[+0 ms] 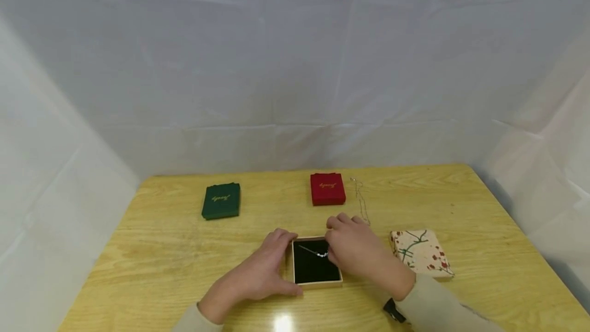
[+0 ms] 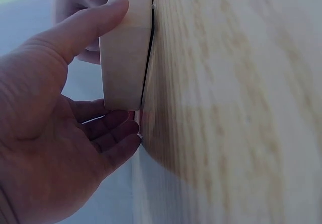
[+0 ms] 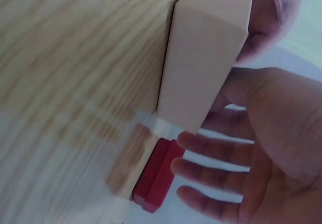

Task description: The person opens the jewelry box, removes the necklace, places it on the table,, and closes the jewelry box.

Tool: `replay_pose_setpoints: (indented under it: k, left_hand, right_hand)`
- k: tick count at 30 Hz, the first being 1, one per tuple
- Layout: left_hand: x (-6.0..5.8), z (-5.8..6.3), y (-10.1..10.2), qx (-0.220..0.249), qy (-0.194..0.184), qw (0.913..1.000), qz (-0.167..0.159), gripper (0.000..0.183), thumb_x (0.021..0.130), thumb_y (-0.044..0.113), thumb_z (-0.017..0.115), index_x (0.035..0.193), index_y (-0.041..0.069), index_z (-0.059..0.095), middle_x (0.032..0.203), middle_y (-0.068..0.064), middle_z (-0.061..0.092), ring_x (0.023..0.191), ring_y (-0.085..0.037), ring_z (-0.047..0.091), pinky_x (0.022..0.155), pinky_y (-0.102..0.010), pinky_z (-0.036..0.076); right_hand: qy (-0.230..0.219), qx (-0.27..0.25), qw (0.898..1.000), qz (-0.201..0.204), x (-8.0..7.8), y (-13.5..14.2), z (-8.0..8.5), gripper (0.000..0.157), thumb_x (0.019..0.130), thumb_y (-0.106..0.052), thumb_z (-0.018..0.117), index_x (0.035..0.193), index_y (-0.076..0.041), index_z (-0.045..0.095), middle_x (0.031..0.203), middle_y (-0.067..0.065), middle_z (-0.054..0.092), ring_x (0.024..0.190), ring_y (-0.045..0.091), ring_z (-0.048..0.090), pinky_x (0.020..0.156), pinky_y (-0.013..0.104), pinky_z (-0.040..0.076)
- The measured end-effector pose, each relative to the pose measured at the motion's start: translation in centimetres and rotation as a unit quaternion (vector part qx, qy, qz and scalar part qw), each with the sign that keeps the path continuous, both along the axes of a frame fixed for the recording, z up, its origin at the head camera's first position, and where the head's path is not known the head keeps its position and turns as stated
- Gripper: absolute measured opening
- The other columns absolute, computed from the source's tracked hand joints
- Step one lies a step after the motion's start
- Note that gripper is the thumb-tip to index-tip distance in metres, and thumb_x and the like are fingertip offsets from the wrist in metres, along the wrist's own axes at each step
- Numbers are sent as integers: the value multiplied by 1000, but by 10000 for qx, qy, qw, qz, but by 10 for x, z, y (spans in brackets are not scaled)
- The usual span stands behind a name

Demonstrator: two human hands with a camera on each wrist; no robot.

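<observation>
A shallow open box (image 1: 317,285) with pale walls and a black lining sits on the table. My left hand (image 1: 267,270) grips its left side; in the left wrist view the thumb presses the near wall of the box (image 2: 126,68) and the fingers bend at the corner. Across the lining lies a thin silver necklace (image 1: 318,253) with small bright stones. Over the box's right edge, my right hand (image 1: 355,245) pinches the necklace's right end, the fingertips hidden behind the box wall in the right wrist view. The other fingers (image 3: 216,176) are spread loosely outside.
At the back stand a green box (image 1: 221,201) and a red box (image 1: 328,189), both with gold lettering. Beside the red one lies a thin silver chain (image 1: 361,201). A floral-patterned lid (image 1: 421,253) rests near my right forearm. White cloth (image 1: 295,65) hangs behind the table.
</observation>
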State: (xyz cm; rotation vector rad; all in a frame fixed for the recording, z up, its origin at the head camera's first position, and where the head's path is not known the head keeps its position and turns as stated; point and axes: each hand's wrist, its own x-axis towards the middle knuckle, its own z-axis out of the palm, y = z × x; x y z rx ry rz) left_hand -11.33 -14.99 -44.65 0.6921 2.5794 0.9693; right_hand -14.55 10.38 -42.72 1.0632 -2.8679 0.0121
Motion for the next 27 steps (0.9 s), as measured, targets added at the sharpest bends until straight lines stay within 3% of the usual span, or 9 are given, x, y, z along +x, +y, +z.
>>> replay_pose_setpoints:
  k: [4,10,23,27]
  left_hand:
    - [0,0,0,-2,-5,10000,-9,109,78,48,95,158,2,37,145,-4,45,136,-22,41,116,-48,41]
    - [0,0,0,-33,42,10000,-11,109,78,48,95,158,2,38,145,-4,46,136,-23,42,116,-48,41]
    - [2,-1,2,-94,183,9998,34,107,77,46,95,156,1,39,142,-5,46,132,-22,44,114,-46,43]
    - [2,0,2,-117,222,9997,66,107,77,44,96,156,0,39,144,-8,46,134,-23,43,115,-46,43]
  right_hand:
    - [24,44,9998,-194,0,-5,-1,10,89,-17,76,80,-16,73,95,-1,62,89,22,56,73,42,50]
    - [-11,-120,9995,-280,-2,-8,-5,13,84,-16,82,76,-16,72,93,-2,65,88,21,59,71,40,51]
    - [52,-656,9978,-37,-6,-3,-6,12,81,-9,76,73,-15,70,111,1,75,105,24,65,86,48,57]
    - [180,-882,9959,128,-6,0,-3,13,82,-8,75,73,-16,70,108,0,76,104,22,66,84,45,58]
